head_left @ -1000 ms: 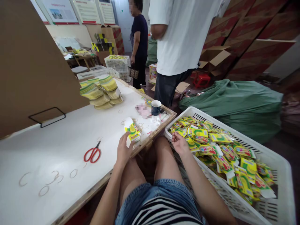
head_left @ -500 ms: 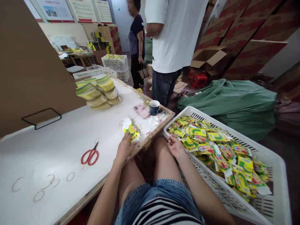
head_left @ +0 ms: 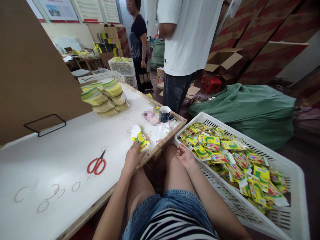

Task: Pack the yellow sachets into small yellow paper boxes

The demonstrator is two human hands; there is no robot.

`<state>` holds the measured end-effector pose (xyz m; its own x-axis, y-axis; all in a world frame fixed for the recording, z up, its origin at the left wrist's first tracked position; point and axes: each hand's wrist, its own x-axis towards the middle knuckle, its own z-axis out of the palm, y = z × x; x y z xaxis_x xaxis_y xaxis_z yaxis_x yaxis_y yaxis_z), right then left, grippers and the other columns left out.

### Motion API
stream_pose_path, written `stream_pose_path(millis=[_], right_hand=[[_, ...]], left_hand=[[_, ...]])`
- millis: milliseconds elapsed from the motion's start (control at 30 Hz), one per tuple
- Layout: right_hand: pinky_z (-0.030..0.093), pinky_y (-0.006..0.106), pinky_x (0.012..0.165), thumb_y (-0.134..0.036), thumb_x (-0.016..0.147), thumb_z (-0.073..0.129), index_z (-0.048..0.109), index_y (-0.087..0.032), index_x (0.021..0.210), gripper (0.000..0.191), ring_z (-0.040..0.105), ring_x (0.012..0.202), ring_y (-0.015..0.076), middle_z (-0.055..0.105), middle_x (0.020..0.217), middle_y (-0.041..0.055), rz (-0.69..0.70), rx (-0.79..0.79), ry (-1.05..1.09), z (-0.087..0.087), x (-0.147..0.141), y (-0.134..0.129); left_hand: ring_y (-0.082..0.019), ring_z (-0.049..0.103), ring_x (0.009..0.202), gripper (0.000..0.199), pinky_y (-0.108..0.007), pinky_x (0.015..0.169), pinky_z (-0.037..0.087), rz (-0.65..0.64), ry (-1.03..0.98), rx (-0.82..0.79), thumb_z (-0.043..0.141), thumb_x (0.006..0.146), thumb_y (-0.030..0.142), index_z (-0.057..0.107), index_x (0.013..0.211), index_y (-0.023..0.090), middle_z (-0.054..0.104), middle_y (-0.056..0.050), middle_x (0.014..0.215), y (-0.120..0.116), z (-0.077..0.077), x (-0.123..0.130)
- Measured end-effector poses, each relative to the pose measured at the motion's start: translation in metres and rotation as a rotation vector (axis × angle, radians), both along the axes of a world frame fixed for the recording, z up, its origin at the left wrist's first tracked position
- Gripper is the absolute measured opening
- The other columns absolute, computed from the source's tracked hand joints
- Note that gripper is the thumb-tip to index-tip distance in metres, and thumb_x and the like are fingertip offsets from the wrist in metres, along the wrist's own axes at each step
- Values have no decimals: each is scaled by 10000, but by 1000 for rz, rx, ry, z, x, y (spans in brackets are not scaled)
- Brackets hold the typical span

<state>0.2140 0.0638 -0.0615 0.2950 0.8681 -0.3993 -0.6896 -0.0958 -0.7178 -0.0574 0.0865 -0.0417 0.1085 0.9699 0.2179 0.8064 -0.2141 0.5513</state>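
Near the right edge of the white table [head_left: 82,140], my left hand [head_left: 133,156] has its fingers and thumb around the near end of some yellow-and-green packets [head_left: 142,139]. My right hand [head_left: 184,156] is over my thigh beside the near corner of a white basket [head_left: 297,186], palm up with curled fingers pressed together; anything between them is too small to tell. Many yellow packets [head_left: 233,145] fill the basket. Red-handled scissors [head_left: 96,165] lie on the table to the left of my left hand, and thin rubber bands [head_left: 76,186] are scattered about.
Stacks of yellow cards [head_left: 106,96] stand farther back on the table. A dark mug [head_left: 165,114] is near its right corner. One person in white [head_left: 191,40] stands beyond the table, another in dark clothes [head_left: 138,40] behind. A green sack [head_left: 247,111] lies behind the basket.
My right hand has shifted slightly left. The person in dark clothes has moved left, and the person in white has shifted slightly right. My left hand stays at the packets.
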Motion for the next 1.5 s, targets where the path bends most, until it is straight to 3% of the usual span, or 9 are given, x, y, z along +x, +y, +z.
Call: stream_pose_path(millis=[267, 467, 600, 733, 833, 967, 1133, 1300, 1500], right_hand=[[408, 166, 391, -115, 725, 748, 620, -197, 763, 157, 489, 409, 67, 648, 581, -45, 29, -130, 66, 4, -19, -2], [407, 162, 423, -134, 687, 784, 639, -203, 774, 183, 505, 436, 63, 658, 594, -53, 101, -105, 55, 11, -34, -9], [403, 175, 444, -256, 666, 839, 696, -172, 805, 217, 554, 487, 77, 706, 656, -2, 213, -47, 35, 25, -53, -18], [366, 208, 427, -558, 702, 786, 727, -143, 794, 430, 580, 500, 115, 737, 700, 59, 442, 70, -81, 43, -74, -24], [421, 228, 499, -526, 626, 850, 733, -165, 787, 413, 608, 569, 136, 739, 717, 25, 514, 153, -178, 53, -80, -27], [527, 310, 722, -474, 598, 882, 742, -194, 839, 395, 680, 775, 210, 755, 802, 13, 535, 212, -283, 64, -75, -36], [552, 320, 720, -456, 631, 874, 712, -213, 868, 376, 694, 762, 212, 746, 797, 7, 662, 251, -285, 70, -74, -52], [556, 307, 755, -532, 618, 862, 700, -223, 843, 416, 692, 854, 220, 742, 828, 8, 652, 278, -255, 69, -82, -62], [553, 351, 846, -634, 687, 786, 716, -224, 939, 485, 681, 944, 249, 745, 914, 28, 665, 289, -271, 68, -87, -72]], left_hand=[[-353, 629, 1226, 244, -470, 1011, 507, 31, -32, -5, 675, 809, 194, 726, 1047, 216, 693, -142, 1275, -7, 4, 4], [-305, 751, 923, 235, -403, 840, 567, 116, -63, 56, 494, 926, 214, 727, 953, 199, 787, -132, 891, -11, 1, 6], [-268, 701, 1107, 336, -438, 987, 532, 179, -114, 186, 384, 984, 242, 688, 1114, 184, 747, -145, 1149, -27, 8, 7], [-255, 658, 1202, 322, -448, 1057, 517, -35, -208, 363, 410, 989, 251, 695, 1122, 178, 720, -140, 1226, -61, 14, 14], [-262, 666, 1190, 274, -464, 1019, 557, -290, -241, 375, 462, 974, 232, 722, 1057, 203, 752, -111, 1155, -87, 15, 22], [-277, 661, 1194, 209, -480, 1026, 550, -202, -444, 377, 547, 945, 264, 710, 1060, 202, 736, -124, 1177, -107, 19, 35], [-297, 641, 1209, 521, -440, 1011, 545, 126, -962, 81, 608, 883, 537, 597, 1271, 189, 673, -153, 1289, -101, 36, 40], [-343, 677, 1111, 697, -437, 895, 580, -110, -1140, -305, 653, 718, 748, 693, 1117, 178, 751, -141, 1102, -99, 46, 37], [-342, 668, 1109, 620, -430, 887, 563, -213, -1218, -360, 740, 653, 713, 714, 996, 197, 751, -133, 1082, -107, 48, 37]])
